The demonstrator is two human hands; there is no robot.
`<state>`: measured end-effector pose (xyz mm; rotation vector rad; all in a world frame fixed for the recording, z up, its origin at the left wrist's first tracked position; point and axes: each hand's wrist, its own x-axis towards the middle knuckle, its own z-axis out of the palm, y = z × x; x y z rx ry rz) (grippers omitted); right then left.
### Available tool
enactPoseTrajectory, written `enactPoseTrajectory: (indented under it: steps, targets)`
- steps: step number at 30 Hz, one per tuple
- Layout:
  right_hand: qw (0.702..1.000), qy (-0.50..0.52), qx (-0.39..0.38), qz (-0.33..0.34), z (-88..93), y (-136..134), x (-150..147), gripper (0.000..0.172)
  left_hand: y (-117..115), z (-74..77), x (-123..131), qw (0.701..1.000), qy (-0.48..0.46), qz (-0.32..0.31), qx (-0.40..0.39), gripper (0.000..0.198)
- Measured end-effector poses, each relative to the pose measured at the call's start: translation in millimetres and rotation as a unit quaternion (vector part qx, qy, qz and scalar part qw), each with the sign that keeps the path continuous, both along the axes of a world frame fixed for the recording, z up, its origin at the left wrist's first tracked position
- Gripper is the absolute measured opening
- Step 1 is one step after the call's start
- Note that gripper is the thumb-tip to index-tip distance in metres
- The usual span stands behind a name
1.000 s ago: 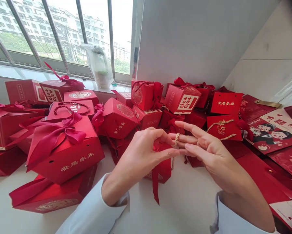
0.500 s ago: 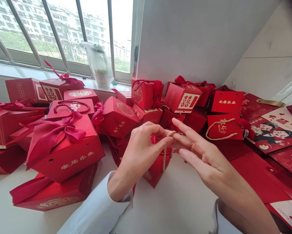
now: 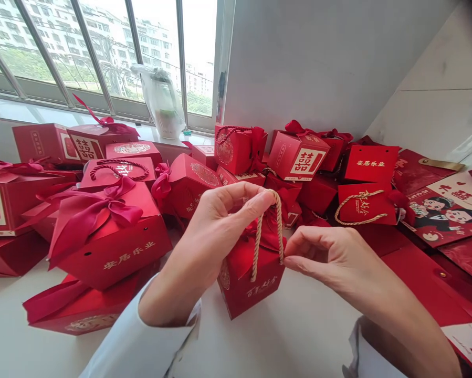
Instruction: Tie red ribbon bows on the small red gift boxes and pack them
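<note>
My left hand (image 3: 210,236) pinches the top of a gold rope handle (image 3: 279,218) between thumb and forefinger. The handle belongs to a small red gift box (image 3: 255,294) with gold lettering on its front and a red ribbon on top; the box rests, turned at an angle, on the white table. My right hand (image 3: 330,252) is closed in a pinch at the box's upper right edge, by the lower end of the handle's right strand. What its fingertips hold there is too small to make out.
Several red gift boxes with ribbon bows (image 3: 109,226) crowd the left and back. Flat red bags (image 3: 448,205) lie at the right, one printed with a cartoon couple. A plastic-wrapped cup (image 3: 165,113) stands on the sill of the barred window (image 3: 102,52).
My hands have parted: the left still holds the handle's top, higher up. The right has moved down to the box's edge and its fingers have closed. More of the box shows.
</note>
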<state>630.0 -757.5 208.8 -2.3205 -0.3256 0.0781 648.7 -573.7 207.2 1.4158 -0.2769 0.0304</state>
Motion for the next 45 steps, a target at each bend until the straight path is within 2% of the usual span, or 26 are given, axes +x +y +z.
enactPoseTrajectory:
  steps: [5, 9, 13, 17, 22, 26, 29, 34, 41, 45]
  targets:
    - [0.999, -0.008, 0.024, -0.031, 4.3, 7, -6, 0.008, 1, 2.7, -2, 1.0, -0.005, -0.02, -0.011, 0.026]
    - [0.997, -0.044, 0.06, -0.035, 1.0, 14, -5, 0.017, 0, 3.2, -3, 0.999, -0.008, -0.041, 0.019, 0.027]
    - [0.996, -0.074, 0.036, -0.026, -5.4, 14, 4, 0.016, 1, -0.4, -1, 0.993, -0.042, -0.048, 0.102, 0.022]
    - [0.998, -0.05, 0.0, -0.04, -8.2, 5, 13, 0.013, 7, -4.7, 4, 0.978, -0.073, -0.044, 0.192, 0.026]
    - [0.998, -0.04, -0.016, -0.04, -7.1, -4, 16, 0.011, 16, -6.0, 10, 0.939, -0.099, -0.041, 0.326, 0.028]
    - [0.998, -0.028, -0.034, -0.037, -5.7, -10, 15, 0.015, 20, -6.9, 11, 0.919, -0.092, 0.002, 0.384, 0.027]
    - [0.998, -0.04, -0.013, -0.054, -6.4, -13, 14, 0.016, 20, -5.7, 9, 0.915, -0.101, 0.032, 0.389, 0.023]
    - [0.997, -0.044, 0.017, -0.059, -8.5, -13, 13, 0.018, 18, -4.1, 8, 0.93, -0.118, 0.057, 0.344, 0.021]
    - [0.998, -0.035, -0.04, -0.042, -10.7, -5, 17, 0.02, 20, -12.7, 13, 0.896, -0.103, 0.024, 0.431, 0.022]
    - [0.997, -0.067, -0.011, -0.032, -9.5, 4, 16, 0.018, 15, -11.0, 8, 0.909, -0.098, 0.009, 0.405, 0.024]
